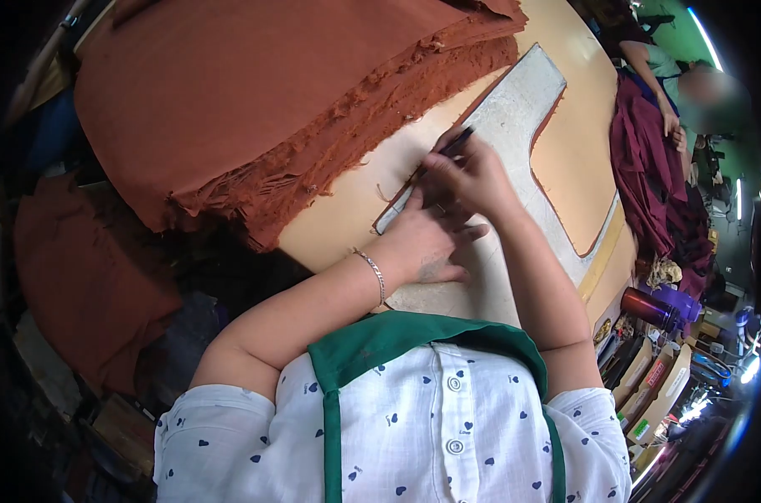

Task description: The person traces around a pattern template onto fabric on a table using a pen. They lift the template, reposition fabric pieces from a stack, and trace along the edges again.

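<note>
A pale, worn pattern template (515,105) lies on the table, with rust-coloured fabric showing along its edges. My left hand (427,243) rests on the template's lower left part with fingers spread, pressing it down. Just above it, my right hand (477,176) is closed around a dark pen (458,141), held at the template's left edge. The pen's tip is hidden by my hands. Close by on the left, a thick stack of rust-coloured fabric (255,101) has frayed edges facing me.
More rust fabric (87,285) hangs at the lower left. At the right, another person (661,92) stands by maroon cloth (649,168). A dark red tumbler (649,308) and upright folders (653,381) stand near the table's right edge (623,243).
</note>
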Demonstrator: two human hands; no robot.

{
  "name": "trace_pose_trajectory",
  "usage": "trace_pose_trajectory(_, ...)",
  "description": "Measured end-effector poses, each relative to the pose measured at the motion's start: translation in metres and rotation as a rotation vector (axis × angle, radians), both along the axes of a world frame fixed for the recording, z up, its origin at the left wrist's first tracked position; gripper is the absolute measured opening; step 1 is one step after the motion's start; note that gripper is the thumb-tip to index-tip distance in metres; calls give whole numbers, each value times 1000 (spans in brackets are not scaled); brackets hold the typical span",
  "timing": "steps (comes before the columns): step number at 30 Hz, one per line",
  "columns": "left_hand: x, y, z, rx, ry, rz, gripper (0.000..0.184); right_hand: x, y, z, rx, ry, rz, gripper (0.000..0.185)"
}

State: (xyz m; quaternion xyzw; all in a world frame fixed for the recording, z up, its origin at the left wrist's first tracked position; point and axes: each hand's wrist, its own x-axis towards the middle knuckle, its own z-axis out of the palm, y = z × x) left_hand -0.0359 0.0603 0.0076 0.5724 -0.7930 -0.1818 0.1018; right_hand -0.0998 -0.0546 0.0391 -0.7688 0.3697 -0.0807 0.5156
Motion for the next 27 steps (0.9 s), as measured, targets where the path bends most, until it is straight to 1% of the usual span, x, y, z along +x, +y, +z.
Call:
trace_pose_trajectory(2,2,-4,15,118,-135,-36,62,0,12,-5,-78,0,88,20)
trace_pose_trajectory(3,0,-2,8,62,-90,-6,59,-1,8,-10,-55,-34,101,21)
trace_pose_trajectory(6,-2,3,-10,-156,81,34,59,-3,-25,-2,-99,15,-121,13)
trace_pose_trajectory(7,-2,1,-6,-77,96,19,60,-7,-44,-6,-127,-21,-170,13)
trace_pose_trajectory(9,-2,2,-9,-139,126,24,60,-9,-67,-6,-159,-42,-245,13)
trace_pose_trajectory(10,-1,2,-10,-171,140,28,60,-9,-68,-8,-186,-33,-200,13)
trace_pose_trajectory(12,-1,2,-9,-143,132,32,59,-7,-65,-15,-237,-14,-109,14)
trace_pose_trajectory(13,-1,2,-6,-119,125,32,59,-4,-55,-9,-208,32,-26,15)
trace_pose_trajectory(14,0,2,-3,-94,118,31,59,-1,-48,-5,-69,11,-35,15)
trace_pose_trajectory(15,0,0,-2,-18,107,9,59,-2,-54,-6,-78,14,-29,20)
trace_pose_trajectory(16,0,0,-2,-54,124,17,59,-2,-63,-6,-88,17,-24,25)
trace_pose_trajectory(18,0,1,-4,-128,154,30,60,-9,-107,-21,-221,10,-95,24)
trace_pose_trajectory(19,1,0,-4,-119,163,29,60,-7,-121,-16,-116,-118,-204,21)
trace_pose_trajectory(20,1,0,-2,-109,172,27,60,-8,-140,-9,-185,-70,-243,20)
trace_pose_trajectory(22,2,0,0,-93,179,24,61,-13,-190,-13,-216,-36,-316,20)
trace_pose_trajectory(25,2,-1,2,-74,176,21,62,-12,-237,-11,-267,-52,-460,20)
trace_pose_trajectory(27,2,-2,2,-58,175,19,62,-9,-264,-14,-436,-27,-507,19)
